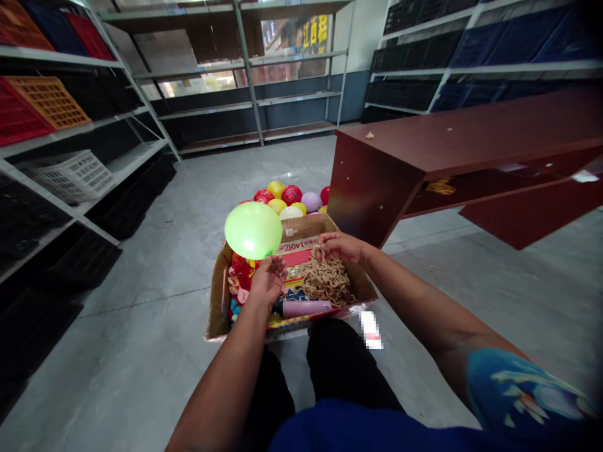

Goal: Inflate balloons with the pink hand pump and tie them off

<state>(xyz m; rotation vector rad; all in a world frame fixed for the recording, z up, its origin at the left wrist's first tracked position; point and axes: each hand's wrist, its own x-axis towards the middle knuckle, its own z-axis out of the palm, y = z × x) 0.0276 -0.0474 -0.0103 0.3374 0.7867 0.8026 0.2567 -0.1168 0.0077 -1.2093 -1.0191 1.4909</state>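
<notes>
My left hand point(271, 276) pinches the neck of an inflated light green balloon point(253, 230), which stands up over the left side of an open cardboard box point(217, 301). Over the box's right side, my right hand point(343, 247) has its fingers closed on a strand of beige rubber-band-like loops point(319, 252). Below that hand lies a tangled heap of the same beige loops point(330, 280). A pink cylinder with a dark end, like a balloon pump point(306, 307), rests along the near side. Uninflated balloons in red, pink and blue point(239, 276) fill the left part.
Behind the box, several inflated balloons point(292, 194) lie on the grey floor point(155, 263). A dark red wooden desk point(377, 182) stands close on the right, with a yellow bundle point(441, 186) on its shelf. Metal shelves with crates point(70, 172) line the walls.
</notes>
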